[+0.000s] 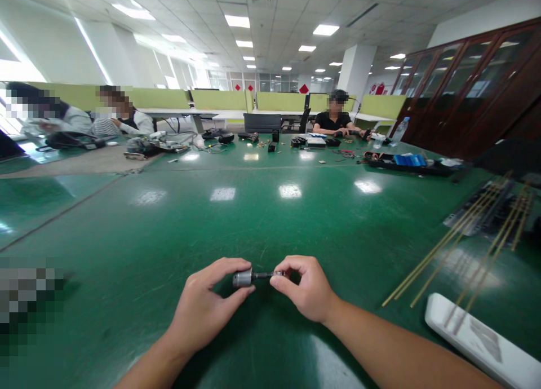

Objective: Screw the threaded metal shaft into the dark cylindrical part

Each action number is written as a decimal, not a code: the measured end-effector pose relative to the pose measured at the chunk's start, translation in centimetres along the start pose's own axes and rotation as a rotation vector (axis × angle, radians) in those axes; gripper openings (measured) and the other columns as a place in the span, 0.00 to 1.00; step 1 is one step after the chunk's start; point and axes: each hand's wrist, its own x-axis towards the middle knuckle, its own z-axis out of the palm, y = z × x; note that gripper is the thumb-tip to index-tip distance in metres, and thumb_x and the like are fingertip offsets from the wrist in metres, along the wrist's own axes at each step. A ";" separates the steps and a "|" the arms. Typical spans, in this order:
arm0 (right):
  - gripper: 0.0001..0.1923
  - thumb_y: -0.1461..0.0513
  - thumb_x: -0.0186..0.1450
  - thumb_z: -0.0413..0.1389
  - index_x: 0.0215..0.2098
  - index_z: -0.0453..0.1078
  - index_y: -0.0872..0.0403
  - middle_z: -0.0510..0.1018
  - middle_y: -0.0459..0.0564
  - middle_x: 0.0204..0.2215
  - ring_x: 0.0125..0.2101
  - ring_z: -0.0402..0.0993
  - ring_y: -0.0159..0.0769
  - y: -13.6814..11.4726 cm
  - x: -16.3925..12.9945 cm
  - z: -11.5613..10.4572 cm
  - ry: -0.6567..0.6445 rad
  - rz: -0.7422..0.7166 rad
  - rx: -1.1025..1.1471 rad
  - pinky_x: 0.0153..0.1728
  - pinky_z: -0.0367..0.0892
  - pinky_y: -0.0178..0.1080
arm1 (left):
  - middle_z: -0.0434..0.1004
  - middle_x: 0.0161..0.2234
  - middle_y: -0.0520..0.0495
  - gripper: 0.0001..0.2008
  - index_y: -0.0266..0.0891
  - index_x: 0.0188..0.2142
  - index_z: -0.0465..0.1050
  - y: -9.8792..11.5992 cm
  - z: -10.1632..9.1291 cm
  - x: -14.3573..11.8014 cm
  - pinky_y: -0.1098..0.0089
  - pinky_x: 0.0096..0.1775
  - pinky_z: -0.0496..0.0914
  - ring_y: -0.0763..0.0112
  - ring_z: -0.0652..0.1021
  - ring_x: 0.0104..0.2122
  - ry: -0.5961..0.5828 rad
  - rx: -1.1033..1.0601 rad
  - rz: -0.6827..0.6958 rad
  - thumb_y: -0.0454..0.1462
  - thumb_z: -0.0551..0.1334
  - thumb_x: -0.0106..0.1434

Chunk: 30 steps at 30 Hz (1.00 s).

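A short silver metal cylinder (242, 278) with a thin dark shaft (262, 275) is held level above the green table. My left hand (207, 304) grips the cylinder between thumb and fingers, one on each side of it. At the other end, my right hand (310, 290) pinches the tip of the shaft with thumb and forefinger. The small shiny end piece there is partly hidden by those fingers. I cannot tell from its look exactly what kind of part it is.
Thin brass-coloured rods (448, 242) and a white case (477, 338) lie at the right. Across the green table (190, 225) are a black tray (406, 163), a plastic bottle (400, 131) and small parts. Three people sit at the far side. A blurred-out object (25, 293) is at left.
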 end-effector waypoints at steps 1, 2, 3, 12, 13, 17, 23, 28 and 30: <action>0.07 0.59 0.62 0.61 0.29 0.77 0.55 0.74 0.45 0.22 0.24 0.67 0.31 0.0 0.0 0.0 0.001 0.001 0.000 0.28 0.61 0.34 | 0.79 0.46 0.51 0.16 0.49 0.49 0.75 -0.1 0.0 0.0 0.65 0.51 0.72 0.64 0.78 0.47 -0.001 0.001 -0.003 0.40 0.70 0.62; 0.07 0.60 0.62 0.61 0.29 0.77 0.55 0.74 0.45 0.22 0.24 0.67 0.31 0.0 0.0 0.0 0.001 0.002 0.000 0.28 0.61 0.34 | 0.79 0.47 0.52 0.16 0.50 0.49 0.74 -0.2 0.0 0.0 0.65 0.51 0.72 0.64 0.78 0.47 -0.003 0.001 -0.005 0.40 0.70 0.62; 0.07 0.60 0.62 0.61 0.29 0.77 0.55 0.74 0.45 0.22 0.24 0.68 0.31 0.0 0.0 0.0 -0.001 0.002 0.000 0.28 0.61 0.34 | 0.78 0.47 0.52 0.16 0.50 0.49 0.74 -0.3 0.0 0.0 0.65 0.51 0.72 0.64 0.78 0.47 -0.004 0.001 -0.007 0.41 0.70 0.62; 0.07 0.60 0.62 0.61 0.29 0.77 0.56 0.74 0.46 0.22 0.24 0.68 0.32 -0.4 -0.1 0.0 0.004 -0.002 -0.004 0.28 0.62 0.34 | 0.78 0.47 0.49 0.15 0.48 0.48 0.74 -0.6 0.1 0.0 0.63 0.52 0.71 0.63 0.78 0.48 -0.009 -0.009 -0.017 0.40 0.69 0.62; 0.07 0.60 0.62 0.61 0.29 0.77 0.56 0.74 0.46 0.22 0.24 0.68 0.32 -0.4 -0.1 0.0 0.007 -0.001 -0.004 0.28 0.62 0.34 | 0.77 0.47 0.49 0.15 0.48 0.48 0.74 -0.7 0.1 0.0 0.63 0.52 0.71 0.63 0.78 0.48 -0.007 -0.009 -0.017 0.40 0.69 0.63; 0.08 0.60 0.62 0.61 0.29 0.77 0.56 0.74 0.46 0.22 0.24 0.68 0.32 -0.3 0.0 0.0 0.008 -0.004 -0.005 0.28 0.62 0.34 | 0.77 0.47 0.49 0.14 0.47 0.48 0.74 -0.7 0.0 0.0 0.63 0.51 0.72 0.62 0.78 0.47 0.008 -0.009 -0.007 0.40 0.69 0.62; 0.08 0.59 0.62 0.62 0.28 0.77 0.55 0.74 0.45 0.22 0.24 0.68 0.31 -0.3 0.0 0.0 0.018 -0.008 -0.010 0.27 0.61 0.34 | 0.77 0.47 0.46 0.14 0.45 0.48 0.74 -0.5 -0.1 0.1 0.61 0.52 0.71 0.60 0.77 0.48 0.006 -0.021 -0.003 0.39 0.68 0.63; 0.07 0.60 0.62 0.62 0.29 0.77 0.55 0.75 0.46 0.22 0.25 0.69 0.32 -0.3 0.1 0.0 0.032 0.003 -0.008 0.28 0.62 0.35 | 0.75 0.47 0.47 0.14 0.45 0.49 0.72 -0.5 -0.1 0.5 0.63 0.51 0.70 0.62 0.76 0.48 0.028 -0.020 -0.030 0.37 0.66 0.64; 0.07 0.60 0.62 0.62 0.29 0.77 0.56 0.75 0.46 0.23 0.25 0.69 0.32 -0.1 0.1 0.1 0.036 0.003 0.013 0.29 0.62 0.35 | 0.75 0.48 0.46 0.12 0.45 0.49 0.73 -0.6 -0.2 0.6 0.62 0.52 0.69 0.62 0.76 0.48 0.047 -0.009 -0.018 0.37 0.65 0.65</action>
